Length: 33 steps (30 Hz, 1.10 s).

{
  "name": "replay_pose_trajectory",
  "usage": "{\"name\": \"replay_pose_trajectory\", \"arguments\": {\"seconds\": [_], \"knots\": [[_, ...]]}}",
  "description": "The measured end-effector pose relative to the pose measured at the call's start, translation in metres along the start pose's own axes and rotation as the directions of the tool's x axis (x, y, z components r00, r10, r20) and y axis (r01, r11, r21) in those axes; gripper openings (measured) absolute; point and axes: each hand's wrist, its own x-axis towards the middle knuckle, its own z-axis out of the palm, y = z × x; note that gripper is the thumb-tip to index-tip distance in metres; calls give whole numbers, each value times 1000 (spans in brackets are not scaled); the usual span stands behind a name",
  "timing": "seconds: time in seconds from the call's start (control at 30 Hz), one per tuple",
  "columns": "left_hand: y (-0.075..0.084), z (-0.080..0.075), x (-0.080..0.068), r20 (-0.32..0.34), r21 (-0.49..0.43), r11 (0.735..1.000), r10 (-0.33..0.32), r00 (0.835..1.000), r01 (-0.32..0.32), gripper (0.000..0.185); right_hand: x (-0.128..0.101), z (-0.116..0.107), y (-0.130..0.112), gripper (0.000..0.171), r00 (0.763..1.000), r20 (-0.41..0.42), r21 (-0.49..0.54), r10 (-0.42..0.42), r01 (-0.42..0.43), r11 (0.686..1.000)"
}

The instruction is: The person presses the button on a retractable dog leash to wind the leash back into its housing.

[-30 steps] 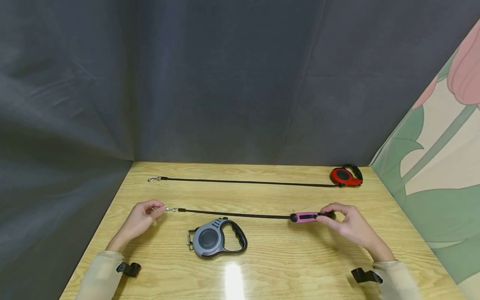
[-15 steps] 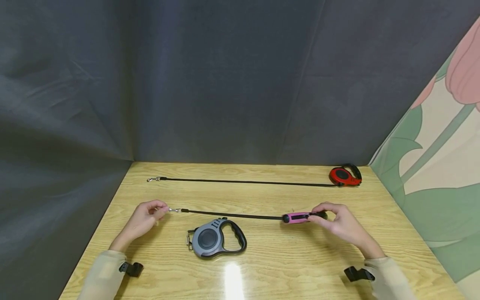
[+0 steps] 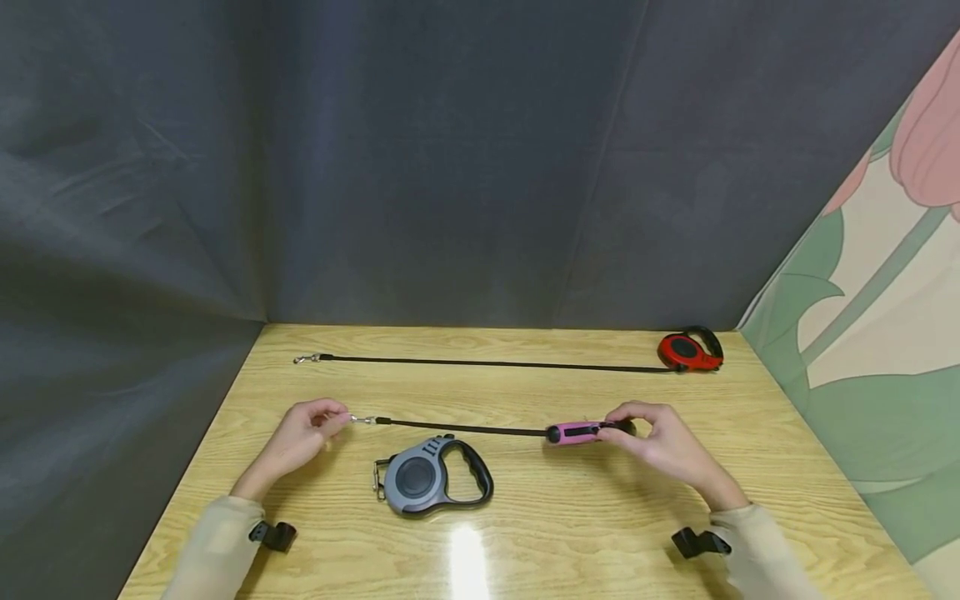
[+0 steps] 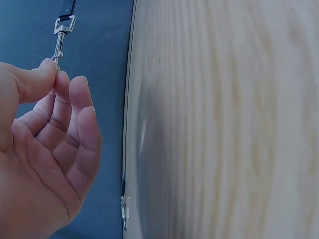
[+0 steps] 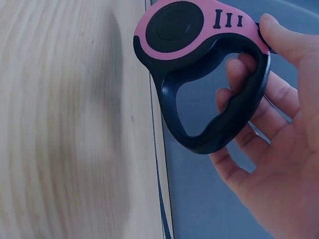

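Observation:
Between thumb and fingertips my left hand (image 3: 303, 435) pinches the end of a silver snap hook (image 4: 60, 42). From that hook a black strap (image 3: 461, 429) runs to a pink retractable dog leash (image 5: 144, 32), held up off the table. My right hand (image 3: 663, 442) grips its black handle (image 5: 244, 109), fingers curled round it and thumb by the button end. In the head view the pink case stands edge-on. A grey retractable leash (image 3: 415, 477) lies flat on the table between the hands, nearer the person, its handle pointing right.
Farther back on the wooden table (image 3: 600, 533) lies a red retractable leash (image 3: 686, 353), its black strap (image 3: 487, 363) drawn out leftward to a metal hook (image 3: 306, 358). A dark curtain (image 3: 450, 167) hangs behind and at the left; a floral panel (image 3: 885, 333) stands at the right.
My right hand has moved left with the pink leash, and my left hand a little to the right with the hook. The strap between them has shortened. The grey and red leashes stay put.

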Motion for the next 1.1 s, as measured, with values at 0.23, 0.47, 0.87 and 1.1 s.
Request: {"name": "replay_pose_trajectory", "arguments": {"seconds": [0.23, 0.47, 0.87, 1.1], "knots": [[3, 10, 1, 13, 5, 1000, 2, 1000, -2, 13, 5, 11, -8, 9, 1000, 17, 36, -25, 25, 999], [5, 17, 3, 12, 18, 1000, 7, 1000, -7, 12, 10, 17, -10, 9, 999, 8, 33, -50, 50, 998], [8, 22, 3, 32, 10, 1000, 13, 999, -13, 11, 14, 25, -13, 8, 998, 27, 72, -60, 58, 996], [11, 25, 3, 44, 0, 1000, 14, 999, -14, 12, 15, 32, -17, 9, 997, 35, 79, -66, 63, 995]]}}
